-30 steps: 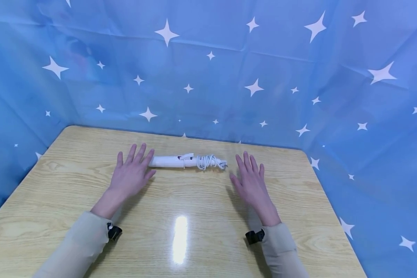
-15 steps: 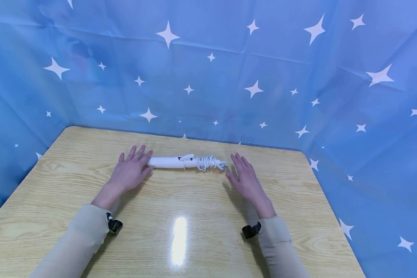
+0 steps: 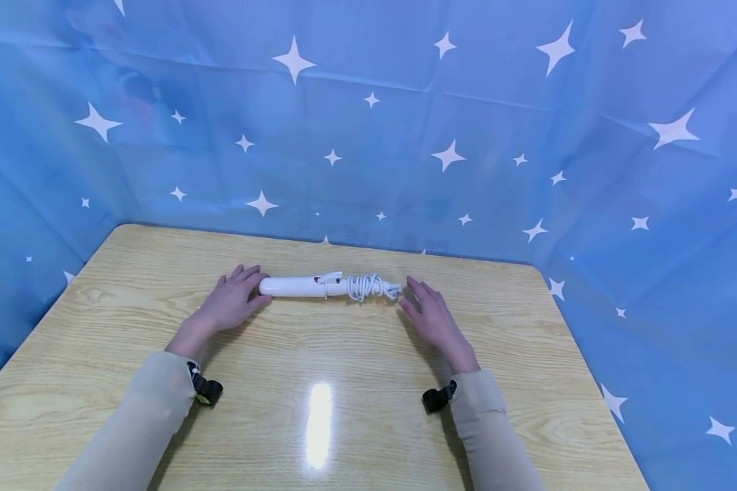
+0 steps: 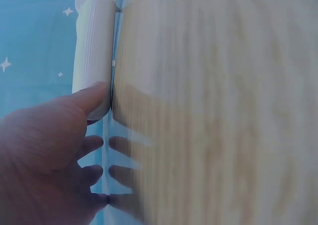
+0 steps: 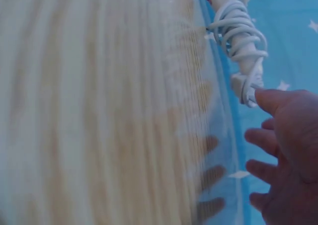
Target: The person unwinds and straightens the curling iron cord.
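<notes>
A white curling iron [image 3: 297,286] lies across the wooden table, its thick barrel to the left and its grey-white cord [image 3: 364,287] wound round the handle on the right. My left hand [image 3: 229,302] is at the barrel's left end, thumb on the near side and index finger on the far side. In the left wrist view the thumb lies over the barrel [image 4: 93,51], which partly hides the index finger. My right hand [image 3: 435,315] is beside the plug end, its fingers spread and loosely bent. Its thumb tip meets the plug [image 5: 246,88] in the right wrist view.
The wooden table [image 3: 319,354] extends all round the curling iron. A blue cloth with white stars [image 3: 368,157] hangs behind the table and along both sides. A bright light reflection lies on the table between the forearms.
Both hands have moved inward and lower toward the two ends of the curling iron. The left thumb and index finger have come round the barrel end. The curling iron stays in place.
</notes>
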### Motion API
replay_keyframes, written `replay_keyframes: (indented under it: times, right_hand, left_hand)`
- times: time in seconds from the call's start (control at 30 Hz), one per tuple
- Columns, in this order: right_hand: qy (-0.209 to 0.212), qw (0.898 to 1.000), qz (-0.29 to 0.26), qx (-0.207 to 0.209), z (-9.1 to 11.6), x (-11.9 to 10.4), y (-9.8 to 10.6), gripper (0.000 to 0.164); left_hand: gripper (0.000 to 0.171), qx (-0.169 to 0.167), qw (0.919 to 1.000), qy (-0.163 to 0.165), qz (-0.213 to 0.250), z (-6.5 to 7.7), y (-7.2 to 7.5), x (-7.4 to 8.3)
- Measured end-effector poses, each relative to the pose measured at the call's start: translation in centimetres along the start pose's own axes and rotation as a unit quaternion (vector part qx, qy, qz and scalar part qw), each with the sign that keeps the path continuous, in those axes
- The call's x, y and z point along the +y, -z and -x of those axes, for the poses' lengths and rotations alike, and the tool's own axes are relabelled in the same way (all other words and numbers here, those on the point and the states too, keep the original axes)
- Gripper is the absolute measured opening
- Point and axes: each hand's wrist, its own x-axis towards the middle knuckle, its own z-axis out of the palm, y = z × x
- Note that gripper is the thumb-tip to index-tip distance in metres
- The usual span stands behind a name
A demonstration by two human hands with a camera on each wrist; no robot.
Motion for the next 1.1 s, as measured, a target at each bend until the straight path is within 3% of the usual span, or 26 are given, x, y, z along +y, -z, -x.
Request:
replay_keyframes:
  times: [0.17, 0.37, 0.57, 0.73, 1.1]
  right_hand:
    - [0.016, 0.999, -0.044, -0.011, -0.6, 0.6, -0.4, 0.057]
    - [0.022, 0.998, -0.061, -0.008, -1.0, 0.8, -0.8, 0.052]
    - [0.027, 0.997, -0.067, 0.003, -1.1, 0.9, -1.2, 0.048]
    - [0.026, 0.994, -0.103, 0.001, -0.8, 0.6, -1.2, 0.044]
    - [-0.007, 0.988, -0.155, -0.001, 0.3, -0.3, -1.1, 0.051]
  left_hand:
    - [0.054, -0.008, 0.9995, -0.006, 0.032, -0.3, -0.1, -0.5]
    - [0.055, -0.007, 0.9979, -0.005, 0.064, -0.7, -0.2, -0.9]
    - [0.053, -0.007, 0.9968, -0.002, 0.079, -1.0, -0.4, -1.0]
    - [0.051, -0.009, 0.9959, 0.000, 0.090, -1.1, -0.5, -1.1]
    - [0.062, -0.023, 0.9943, -0.011, 0.104, -0.5, 0.0, -1.5]
